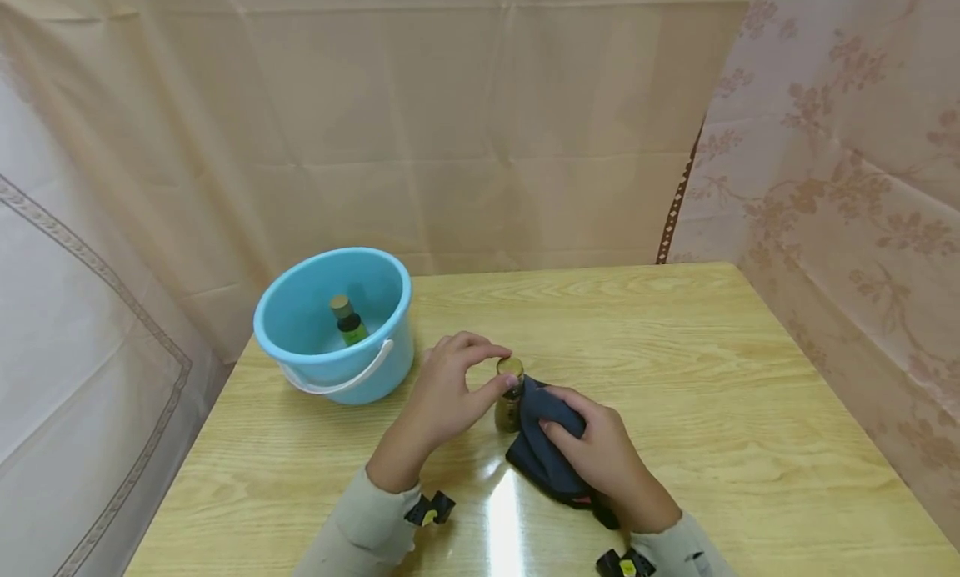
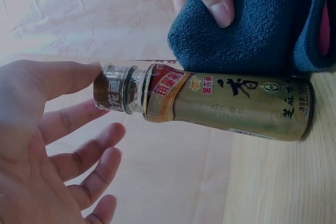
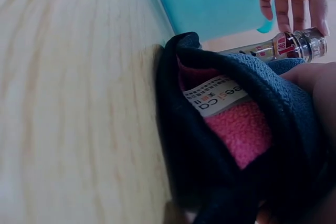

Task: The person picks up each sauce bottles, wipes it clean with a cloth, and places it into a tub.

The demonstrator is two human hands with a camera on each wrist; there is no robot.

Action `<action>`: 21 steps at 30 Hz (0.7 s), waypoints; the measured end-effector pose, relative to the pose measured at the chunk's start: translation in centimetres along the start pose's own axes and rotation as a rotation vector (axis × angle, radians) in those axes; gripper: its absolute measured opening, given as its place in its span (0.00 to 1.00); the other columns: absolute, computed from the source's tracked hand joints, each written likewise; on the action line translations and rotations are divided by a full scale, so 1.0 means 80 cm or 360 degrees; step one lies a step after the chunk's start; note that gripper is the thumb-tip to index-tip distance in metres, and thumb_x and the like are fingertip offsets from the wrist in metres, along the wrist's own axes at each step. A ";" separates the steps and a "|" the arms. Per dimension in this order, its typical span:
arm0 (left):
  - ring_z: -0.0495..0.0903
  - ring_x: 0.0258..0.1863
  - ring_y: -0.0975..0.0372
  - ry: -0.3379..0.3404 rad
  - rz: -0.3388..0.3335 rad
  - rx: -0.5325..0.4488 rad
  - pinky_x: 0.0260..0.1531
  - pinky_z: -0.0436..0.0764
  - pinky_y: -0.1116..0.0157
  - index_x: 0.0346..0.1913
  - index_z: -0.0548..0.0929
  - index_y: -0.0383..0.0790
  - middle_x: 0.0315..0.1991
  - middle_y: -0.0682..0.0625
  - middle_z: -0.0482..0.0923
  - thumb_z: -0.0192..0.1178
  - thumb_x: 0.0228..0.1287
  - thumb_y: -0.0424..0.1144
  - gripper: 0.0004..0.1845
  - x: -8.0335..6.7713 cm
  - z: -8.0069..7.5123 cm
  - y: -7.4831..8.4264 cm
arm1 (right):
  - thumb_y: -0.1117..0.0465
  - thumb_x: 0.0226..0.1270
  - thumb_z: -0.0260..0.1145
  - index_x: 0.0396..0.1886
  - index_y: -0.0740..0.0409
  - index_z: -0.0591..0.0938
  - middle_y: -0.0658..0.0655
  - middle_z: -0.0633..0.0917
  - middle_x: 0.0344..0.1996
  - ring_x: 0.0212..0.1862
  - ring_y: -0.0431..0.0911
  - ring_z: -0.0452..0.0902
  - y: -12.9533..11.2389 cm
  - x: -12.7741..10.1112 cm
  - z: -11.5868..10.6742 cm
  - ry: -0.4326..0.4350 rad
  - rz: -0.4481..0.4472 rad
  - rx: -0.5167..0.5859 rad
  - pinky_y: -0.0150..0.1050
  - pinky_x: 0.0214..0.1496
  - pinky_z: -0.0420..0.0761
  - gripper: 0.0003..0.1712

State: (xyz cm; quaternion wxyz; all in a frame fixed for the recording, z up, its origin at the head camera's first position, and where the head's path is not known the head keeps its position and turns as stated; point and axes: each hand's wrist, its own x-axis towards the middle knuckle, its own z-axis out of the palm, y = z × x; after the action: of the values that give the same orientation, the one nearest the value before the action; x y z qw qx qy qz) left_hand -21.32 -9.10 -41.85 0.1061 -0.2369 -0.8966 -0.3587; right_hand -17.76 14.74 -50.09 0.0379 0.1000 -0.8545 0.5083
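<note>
A small sesame oil bottle [image 2: 226, 103] with a gold label and a brownish-gold cap [image 1: 511, 366] stands upright on the table. My left hand [image 1: 453, 385] pinches that cap between thumb and forefinger, its other fingers spread loosely. In my right hand [image 1: 600, 439] is a folded dark blue cloth [image 1: 551, 444], pressed to the bottle's right side. The right wrist view shows the pink inner side of the cloth [image 3: 241, 135] and a white tag [image 3: 218, 97]. The fingers under the cloth are hidden.
A light blue bucket [image 1: 408, 352] with a white handle [image 1: 348, 383] stands at the table's left. Inside it is a dark bottle [image 1: 349, 320] with a tan cap and green label. Curtains hang behind and beside the wooden table [image 1: 712, 377].
</note>
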 end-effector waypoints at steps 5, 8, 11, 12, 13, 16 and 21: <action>0.77 0.55 0.57 0.0055 -0.0034 0.0088 0.52 0.69 0.53 0.54 0.88 0.53 0.54 0.55 0.83 0.70 0.64 0.61 0.22 0.001 0.001 0.001 | 0.59 0.67 0.75 0.58 0.32 0.84 0.46 0.88 0.55 0.51 0.41 0.85 0.002 0.000 0.000 0.0018 -0.0026 -0.0026 0.39 0.52 0.83 0.23; 0.77 0.53 0.58 0.0067 -0.0037 0.0103 0.51 0.68 0.55 0.49 0.89 0.52 0.52 0.56 0.84 0.70 0.63 0.62 0.21 0.001 0.001 0.002 | 0.60 0.66 0.75 0.58 0.32 0.84 0.46 0.88 0.55 0.51 0.41 0.85 0.000 0.000 0.000 0.0035 -0.0047 -0.0031 0.40 0.51 0.83 0.24; 0.77 0.53 0.59 0.0069 -0.0027 0.0067 0.52 0.69 0.54 0.48 0.89 0.52 0.51 0.57 0.84 0.70 0.63 0.61 0.19 0.001 0.002 0.002 | 0.60 0.66 0.75 0.58 0.31 0.84 0.45 0.88 0.55 0.52 0.41 0.85 -0.003 0.000 0.000 0.0067 -0.0080 -0.0017 0.40 0.52 0.83 0.24; 0.77 0.53 0.59 0.0069 -0.0022 0.0056 0.53 0.69 0.54 0.48 0.90 0.52 0.51 0.57 0.84 0.70 0.63 0.60 0.19 0.001 0.002 0.002 | 0.60 0.66 0.75 0.58 0.31 0.84 0.45 0.88 0.55 0.52 0.41 0.85 -0.003 0.000 0.000 0.0081 -0.0099 -0.0006 0.40 0.52 0.83 0.25; 0.78 0.53 0.59 0.0065 -0.0020 0.0049 0.54 0.69 0.53 0.49 0.90 0.53 0.51 0.57 0.84 0.70 0.64 0.60 0.19 0.001 0.002 0.001 | 0.61 0.66 0.75 0.58 0.30 0.84 0.44 0.87 0.56 0.53 0.41 0.84 -0.004 0.000 0.000 0.0097 -0.0121 0.0002 0.39 0.53 0.83 0.25; 0.78 0.54 0.59 0.0039 -0.0021 0.0032 0.55 0.70 0.51 0.50 0.90 0.53 0.51 0.58 0.84 0.70 0.64 0.59 0.18 0.000 0.001 0.001 | 0.61 0.67 0.75 0.59 0.30 0.84 0.43 0.87 0.57 0.56 0.41 0.84 -0.003 0.000 0.001 0.0144 -0.0198 0.0053 0.36 0.54 0.82 0.26; 0.78 0.55 0.59 0.0001 -0.0013 0.0024 0.55 0.70 0.50 0.53 0.90 0.54 0.52 0.58 0.84 0.69 0.66 0.58 0.18 -0.001 0.001 0.002 | 0.64 0.68 0.73 0.61 0.39 0.85 0.46 0.87 0.57 0.59 0.41 0.83 -0.005 -0.002 0.001 0.0223 -0.0337 0.0214 0.30 0.58 0.80 0.24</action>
State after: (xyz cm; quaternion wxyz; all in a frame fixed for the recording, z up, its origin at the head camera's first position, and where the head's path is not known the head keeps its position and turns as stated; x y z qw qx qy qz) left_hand -21.21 -8.95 -41.87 0.1065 -0.2323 -0.9002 -0.3525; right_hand -17.51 14.54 -49.82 0.1441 0.1561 -0.7985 0.5633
